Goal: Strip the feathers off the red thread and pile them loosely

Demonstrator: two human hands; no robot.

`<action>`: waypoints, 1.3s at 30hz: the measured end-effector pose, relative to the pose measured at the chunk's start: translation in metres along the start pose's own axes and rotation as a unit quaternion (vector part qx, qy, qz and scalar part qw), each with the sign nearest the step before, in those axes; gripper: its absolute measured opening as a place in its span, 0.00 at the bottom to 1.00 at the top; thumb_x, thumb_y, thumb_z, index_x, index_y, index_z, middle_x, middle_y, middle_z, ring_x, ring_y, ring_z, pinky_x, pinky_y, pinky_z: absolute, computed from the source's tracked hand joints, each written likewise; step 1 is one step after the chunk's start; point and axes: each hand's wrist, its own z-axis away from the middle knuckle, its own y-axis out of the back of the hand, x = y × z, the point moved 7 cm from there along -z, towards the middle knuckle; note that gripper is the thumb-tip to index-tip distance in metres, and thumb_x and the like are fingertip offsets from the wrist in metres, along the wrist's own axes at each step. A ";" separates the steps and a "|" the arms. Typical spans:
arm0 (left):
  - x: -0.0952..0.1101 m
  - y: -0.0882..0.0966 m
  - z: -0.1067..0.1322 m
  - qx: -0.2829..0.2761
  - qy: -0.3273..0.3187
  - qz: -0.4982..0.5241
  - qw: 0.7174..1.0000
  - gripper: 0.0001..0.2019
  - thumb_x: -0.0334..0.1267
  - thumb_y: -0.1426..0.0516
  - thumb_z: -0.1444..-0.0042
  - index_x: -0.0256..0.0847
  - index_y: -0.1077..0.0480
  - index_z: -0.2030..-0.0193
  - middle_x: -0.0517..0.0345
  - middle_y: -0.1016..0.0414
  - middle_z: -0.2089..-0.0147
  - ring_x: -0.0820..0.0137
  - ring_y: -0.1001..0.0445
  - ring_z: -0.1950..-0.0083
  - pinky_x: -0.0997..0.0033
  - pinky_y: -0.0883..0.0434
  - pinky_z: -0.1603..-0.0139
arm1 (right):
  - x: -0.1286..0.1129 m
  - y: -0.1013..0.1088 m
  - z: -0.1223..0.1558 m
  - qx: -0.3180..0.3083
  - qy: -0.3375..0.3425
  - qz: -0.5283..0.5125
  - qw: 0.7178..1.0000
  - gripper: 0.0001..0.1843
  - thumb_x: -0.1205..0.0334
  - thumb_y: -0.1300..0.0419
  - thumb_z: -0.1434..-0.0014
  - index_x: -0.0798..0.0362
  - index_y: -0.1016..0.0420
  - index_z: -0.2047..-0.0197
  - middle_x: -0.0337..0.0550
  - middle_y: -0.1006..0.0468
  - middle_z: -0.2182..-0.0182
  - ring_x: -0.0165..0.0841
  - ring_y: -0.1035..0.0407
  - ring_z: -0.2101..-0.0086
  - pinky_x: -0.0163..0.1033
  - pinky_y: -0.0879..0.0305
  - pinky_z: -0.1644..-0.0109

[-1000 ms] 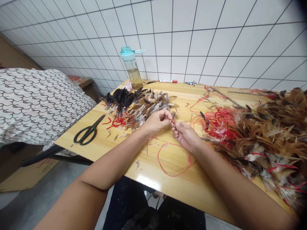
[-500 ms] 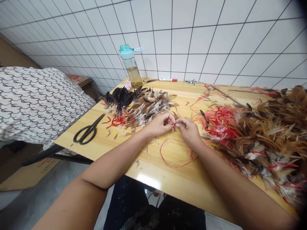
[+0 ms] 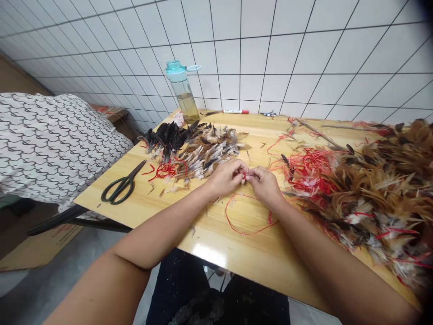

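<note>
**Red String Pinched Between Both Hands Over the Table**

Met at mid-table (image 3: 216,234), left hand (image 3: 226,177) and right hand (image 3: 265,184), fingertips touching. Pinched between the fingers (image 3: 238,168) of both hands: a red string (image 3: 249,232), looping down onto the wood just below the wrists. Lay behind the left hand, a pile of dark and pale feathers (image 3: 194,146); spread to the right, a big heap of brown feathers (image 3: 379,189) tangled with red cords (image 3: 309,169). Rested near the left edge, green-handled scissors (image 3: 122,184). Stood by the tiled wall, a water bottle (image 3: 182,92), with a marker (image 3: 236,111) nearby
</note>
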 end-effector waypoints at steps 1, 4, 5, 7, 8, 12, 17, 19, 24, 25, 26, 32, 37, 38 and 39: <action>0.000 0.001 0.000 0.007 -0.007 -0.010 1.000 0.07 0.25 0.47 0.47 0.38 0.30 0.64 0.58 0.26 0.66 0.74 0.31 0.65 0.75 0.36 0.61 | 0.002 0.000 0.000 0.003 -0.005 -0.017 1.000 0.05 0.67 0.39 0.47 0.49 0.23 0.69 0.42 0.23 0.69 0.36 0.31 0.66 0.43 0.38 0.58; 0.001 0.002 0.000 0.020 -0.034 -0.039 0.998 0.06 0.26 0.46 0.46 0.38 0.30 0.65 0.58 0.26 0.66 0.73 0.31 0.64 0.73 0.36 0.60 | 0.009 -0.001 -0.002 0.001 -0.019 -0.067 0.998 0.05 0.65 0.38 0.48 0.48 0.22 0.67 0.42 0.21 0.68 0.36 0.30 0.65 0.43 0.36 0.57; 0.002 0.002 0.000 0.021 -0.045 -0.045 0.998 0.06 0.25 0.46 0.46 0.39 0.29 0.65 0.57 0.26 0.66 0.72 0.31 0.64 0.72 0.36 0.59 | 0.010 -0.002 -0.002 -0.002 -0.022 -0.084 0.996 0.05 0.64 0.38 0.48 0.48 0.21 0.67 0.42 0.21 0.68 0.36 0.29 0.65 0.43 0.35 0.57; 0.003 0.001 0.000 0.023 -0.066 -0.050 0.996 0.08 0.24 0.47 0.46 0.39 0.29 0.66 0.56 0.26 0.65 0.71 0.31 0.62 0.71 0.36 0.57 | 0.011 -0.003 -0.002 -0.010 -0.025 -0.113 0.993 0.04 0.64 0.38 0.48 0.49 0.22 0.67 0.41 0.21 0.68 0.36 0.29 0.65 0.43 0.35 0.58; 0.003 0.002 0.000 0.025 -0.075 -0.050 0.996 0.08 0.24 0.47 0.46 0.39 0.29 0.66 0.56 0.26 0.65 0.71 0.31 0.61 0.71 0.36 0.56 | 0.011 -0.004 -0.003 -0.013 -0.026 -0.125 0.992 0.04 0.64 0.38 0.49 0.49 0.22 0.68 0.41 0.21 0.68 0.36 0.29 0.65 0.42 0.35 0.58; 0.002 0.003 0.000 0.030 -0.063 -0.034 0.997 0.08 0.24 0.46 0.46 0.39 0.27 0.67 0.56 0.25 0.65 0.71 0.30 0.60 0.72 0.35 0.56 | 0.012 -0.006 -0.002 -0.020 -0.041 -0.138 0.989 0.03 0.64 0.38 0.49 0.50 0.24 0.68 0.41 0.22 0.70 0.34 0.30 0.68 0.41 0.35 0.61; -0.015 0.001 -0.001 0.009 0.022 0.049 0.999 0.06 0.27 0.44 0.47 0.38 0.25 0.67 0.58 0.23 0.67 0.74 0.28 0.65 0.74 0.34 0.61 | 0.010 -0.006 -0.002 -0.022 -0.033 -0.131 0.991 0.02 0.63 0.39 0.49 0.50 0.27 0.69 0.39 0.23 0.72 0.33 0.32 0.69 0.39 0.37 0.64; -0.023 -0.002 -0.001 0.002 0.051 0.096 0.994 0.05 0.30 0.43 0.46 0.37 0.25 0.65 0.57 0.22 0.66 0.74 0.27 0.65 0.74 0.33 0.61 | 0.009 -0.004 -0.003 -0.025 -0.021 -0.114 0.993 0.01 0.63 0.40 0.48 0.50 0.28 0.68 0.40 0.24 0.72 0.33 0.32 0.69 0.39 0.37 0.63; -0.039 -0.006 -0.001 -0.004 0.101 0.173 0.980 0.07 0.34 0.41 0.47 0.34 0.25 0.63 0.55 0.22 0.66 0.73 0.26 0.66 0.74 0.31 0.61 | 0.002 0.000 -0.004 -0.042 -0.004 -0.061 0.997 0.03 0.65 0.45 0.44 0.50 0.31 0.67 0.40 0.25 0.71 0.33 0.33 0.69 0.38 0.39 0.62; -0.041 -0.007 -0.001 -0.004 0.107 0.184 0.977 0.07 0.34 0.41 0.47 0.34 0.25 0.63 0.55 0.22 0.66 0.73 0.26 0.66 0.74 0.31 0.61 | 0.000 0.001 -0.004 -0.045 0.002 -0.048 0.998 0.03 0.66 0.45 0.44 0.50 0.31 0.68 0.40 0.25 0.71 0.32 0.33 0.69 0.38 0.39 0.63; -0.041 -0.007 -0.001 -0.003 0.112 0.193 0.975 0.07 0.34 0.40 0.48 0.34 0.26 0.63 0.55 0.22 0.66 0.74 0.26 0.66 0.74 0.31 0.61 | -0.002 0.002 -0.004 -0.048 0.007 -0.033 0.998 0.03 0.66 0.46 0.44 0.51 0.32 0.68 0.40 0.25 0.71 0.32 0.34 0.69 0.38 0.40 0.63; -0.042 0.000 -0.001 0.023 0.135 0.213 0.967 0.05 0.32 0.39 0.51 0.35 0.28 0.67 0.58 0.24 0.68 0.75 0.28 0.67 0.75 0.33 0.62 | -0.006 0.002 -0.003 -0.068 0.021 0.041 0.997 0.04 0.66 0.48 0.42 0.52 0.32 0.66 0.41 0.26 0.70 0.32 0.36 0.69 0.37 0.43 0.65; -0.047 0.008 0.000 0.047 0.158 0.194 0.967 0.04 0.33 0.40 0.51 0.36 0.29 0.68 0.59 0.26 0.69 0.74 0.29 0.67 0.74 0.33 0.63 | -0.007 0.002 -0.001 -0.074 0.025 0.080 0.994 0.06 0.65 0.49 0.40 0.52 0.32 0.63 0.43 0.25 0.66 0.33 0.34 0.67 0.37 0.43 0.64; -0.049 0.008 0.000 0.049 0.163 0.188 0.967 0.04 0.33 0.40 0.51 0.36 0.30 0.68 0.59 0.26 0.70 0.74 0.29 0.67 0.74 0.34 0.63 | -0.008 0.002 -0.001 -0.078 0.024 0.091 0.993 0.06 0.65 0.49 0.40 0.52 0.31 0.63 0.44 0.24 0.65 0.34 0.34 0.66 0.37 0.43 0.64; -0.051 0.009 0.001 0.049 0.169 0.185 0.967 0.04 0.33 0.40 0.52 0.36 0.30 0.69 0.59 0.27 0.70 0.74 0.29 0.67 0.74 0.34 0.64 | -0.009 0.002 0.000 -0.083 0.023 0.103 0.991 0.07 0.65 0.50 0.40 0.52 0.31 0.62 0.44 0.24 0.64 0.34 0.33 0.65 0.37 0.42 0.63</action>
